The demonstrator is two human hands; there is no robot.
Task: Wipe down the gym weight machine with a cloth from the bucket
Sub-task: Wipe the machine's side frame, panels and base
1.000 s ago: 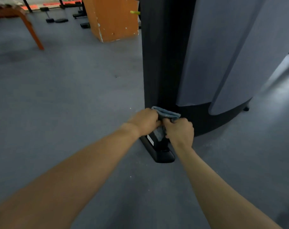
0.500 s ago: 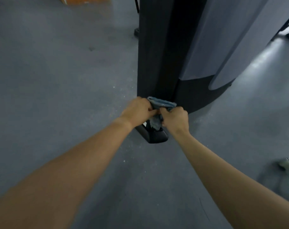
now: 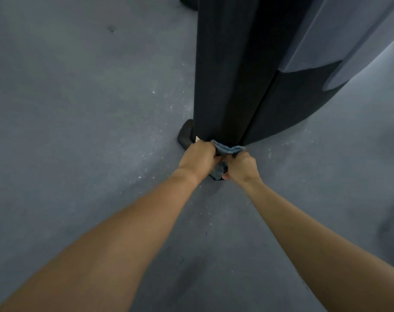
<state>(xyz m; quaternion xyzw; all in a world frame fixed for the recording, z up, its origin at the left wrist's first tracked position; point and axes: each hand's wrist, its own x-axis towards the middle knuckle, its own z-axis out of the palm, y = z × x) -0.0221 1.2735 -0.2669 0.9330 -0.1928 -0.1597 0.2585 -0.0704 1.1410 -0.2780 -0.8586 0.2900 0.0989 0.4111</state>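
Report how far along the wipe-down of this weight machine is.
Done: the folded blue-grey cloth is out and in use. In hand: the left hand and right hand both grip it against the bottom of the tall black machine column, at floor level. Left: nothing shows whether the pale grey curved panels above were wiped.

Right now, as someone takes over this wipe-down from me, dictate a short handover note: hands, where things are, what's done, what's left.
Left hand: grips the cloth.
Right hand: grips it too, close beside the left.
Cloth: bunched against the bottom of the machine's dark column, just above its foot on the floor.
Bucket: out of view.
Done: cloth fetched and brought to the column's base.
Left: I cannot tell which surfaces are already wiped, so probably check the grey panels and the foot.
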